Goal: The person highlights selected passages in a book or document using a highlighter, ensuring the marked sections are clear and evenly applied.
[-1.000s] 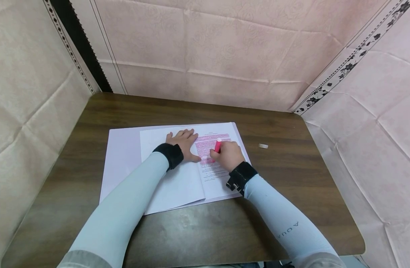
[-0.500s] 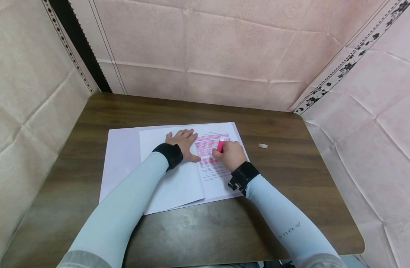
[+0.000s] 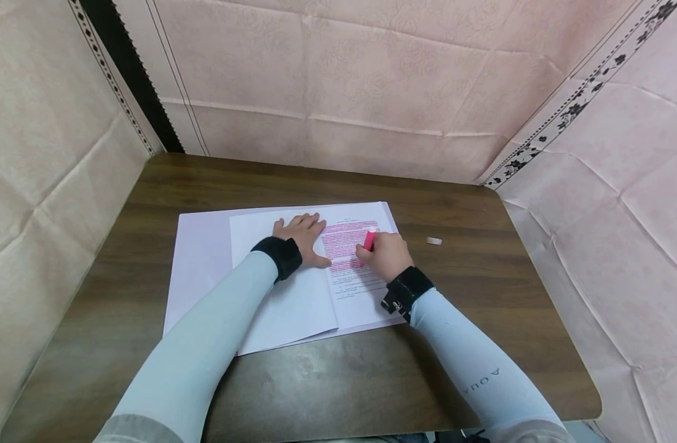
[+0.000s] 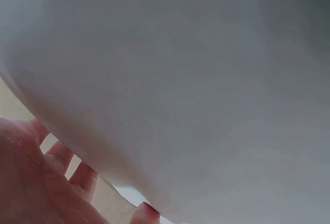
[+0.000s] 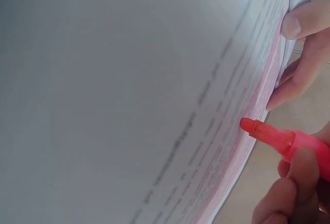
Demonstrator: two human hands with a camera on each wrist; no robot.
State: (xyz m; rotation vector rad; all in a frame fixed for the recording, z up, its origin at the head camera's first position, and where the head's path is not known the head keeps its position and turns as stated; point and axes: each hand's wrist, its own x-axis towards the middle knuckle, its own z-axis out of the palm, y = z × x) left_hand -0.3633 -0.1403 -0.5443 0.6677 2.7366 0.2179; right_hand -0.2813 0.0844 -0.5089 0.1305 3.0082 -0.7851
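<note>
My right hand (image 3: 390,255) grips a pink highlighter (image 3: 369,239). In the right wrist view the highlighter's (image 5: 273,136) tip is at the printed page, by the pink-marked lines. The printed page (image 3: 357,289) is the right side of an open white booklet; its upper lines are covered in pink. My left hand (image 3: 303,237) lies flat with fingers spread on the blank left page (image 3: 288,307), its thumb reaching toward the printed text. In the left wrist view the left hand's (image 4: 41,177) fingers show at the lower left, beside a wide blur of white paper.
The booklet lies on a larger pale lavender sheet (image 3: 202,246), on a brown wooden table (image 3: 316,394). A small whitish piece (image 3: 434,241) lies right of the booklet. Pale patterned cloth (image 3: 371,80) hangs around the table's back and sides.
My right hand has slid a little to the right across the printed page with the highlighter. The left hand has stayed in place.
</note>
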